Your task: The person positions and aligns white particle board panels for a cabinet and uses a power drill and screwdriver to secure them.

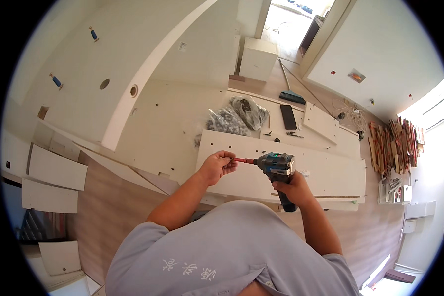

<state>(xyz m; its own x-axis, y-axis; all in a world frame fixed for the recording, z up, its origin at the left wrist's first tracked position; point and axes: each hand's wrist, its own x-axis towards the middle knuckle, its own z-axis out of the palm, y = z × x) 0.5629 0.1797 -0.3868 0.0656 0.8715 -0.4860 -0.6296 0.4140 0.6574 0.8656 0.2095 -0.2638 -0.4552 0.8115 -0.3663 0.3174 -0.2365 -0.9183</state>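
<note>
My right hand (296, 188) is wrapped round the grip of a blue and black cordless driver (277, 165), its nose turned to the left. A long red screwdriver bit (243, 160) sticks out of the chuck. The thumb and fingers of my left hand (215, 167) pinch the far end of that bit; whether a screw is also between them is hidden. Both hands are over a long white board (325, 170) with a row of small holes near its left end. Beyond the board lie clear plastic bags (227, 122) of grey fittings.
A black phone (288, 117), a drill bit (295, 134) and a smaller white panel (321, 122) lie on the far boards. Farther back are a broom (292, 96) and a white box (258, 58). Wood strips (397, 148) are stacked at right. A tall white panel (155, 74) stands left.
</note>
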